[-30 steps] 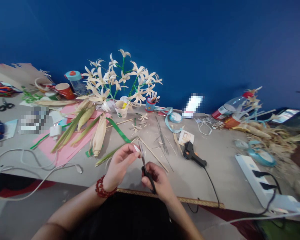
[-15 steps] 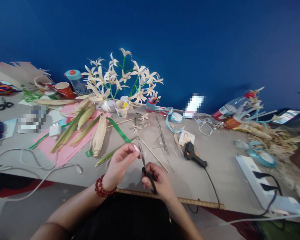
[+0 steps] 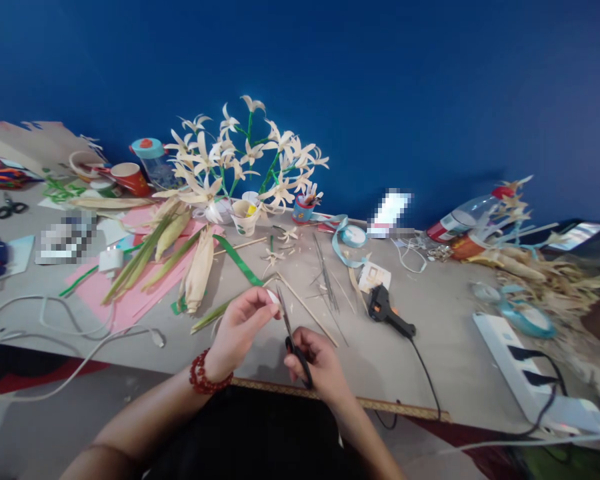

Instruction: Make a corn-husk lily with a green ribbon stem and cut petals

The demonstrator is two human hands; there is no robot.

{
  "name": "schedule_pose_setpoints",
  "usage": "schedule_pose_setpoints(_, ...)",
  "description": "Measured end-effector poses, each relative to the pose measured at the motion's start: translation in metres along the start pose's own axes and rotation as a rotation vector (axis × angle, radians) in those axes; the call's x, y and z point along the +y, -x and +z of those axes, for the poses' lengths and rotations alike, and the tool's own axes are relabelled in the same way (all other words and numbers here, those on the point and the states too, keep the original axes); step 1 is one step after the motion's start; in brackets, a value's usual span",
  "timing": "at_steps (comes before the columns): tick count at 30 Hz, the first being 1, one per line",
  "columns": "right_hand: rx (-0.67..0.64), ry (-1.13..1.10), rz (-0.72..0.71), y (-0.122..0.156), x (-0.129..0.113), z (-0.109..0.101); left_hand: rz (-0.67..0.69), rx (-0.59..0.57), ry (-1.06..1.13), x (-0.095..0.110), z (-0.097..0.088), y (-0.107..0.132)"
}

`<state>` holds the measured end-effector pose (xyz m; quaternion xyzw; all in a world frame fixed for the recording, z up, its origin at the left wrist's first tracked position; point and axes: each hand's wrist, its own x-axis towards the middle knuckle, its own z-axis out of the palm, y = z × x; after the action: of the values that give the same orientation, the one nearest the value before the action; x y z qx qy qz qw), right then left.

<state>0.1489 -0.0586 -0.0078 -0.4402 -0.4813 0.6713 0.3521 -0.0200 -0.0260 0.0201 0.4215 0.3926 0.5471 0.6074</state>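
Observation:
My left hand [image 3: 237, 327], with a red bead bracelet at the wrist, pinches a small pale piece of corn husk [image 3: 273, 298] between thumb and fingers. My right hand [image 3: 319, 363] grips black-handled scissors [image 3: 290, 330], whose blades point up and meet the husk piece. Both hands hover just above the near edge of the grey table [image 3: 445, 347]. Behind them lie thin sticks [image 3: 307, 310] and a bouquet of husk flowers [image 3: 240, 157].
A black glue gun [image 3: 387, 313] lies right of my hands, its cord running off the edge. Corn cobs on pink paper [image 3: 130, 297] sit at left with white cables [image 3: 55, 320]. A white power strip [image 3: 517, 367], blue ribbon rolls [image 3: 523, 313] and dry husks [image 3: 545, 273] fill the right.

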Motion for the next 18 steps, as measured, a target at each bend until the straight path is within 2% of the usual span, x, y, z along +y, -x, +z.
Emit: schedule_pose_setpoints(18, -0.025, -0.002, 0.024, 0.0011, 0.0033, -0.0034, -0.007, -0.053, -0.06, 0.0056, -0.0033, 0.0001)
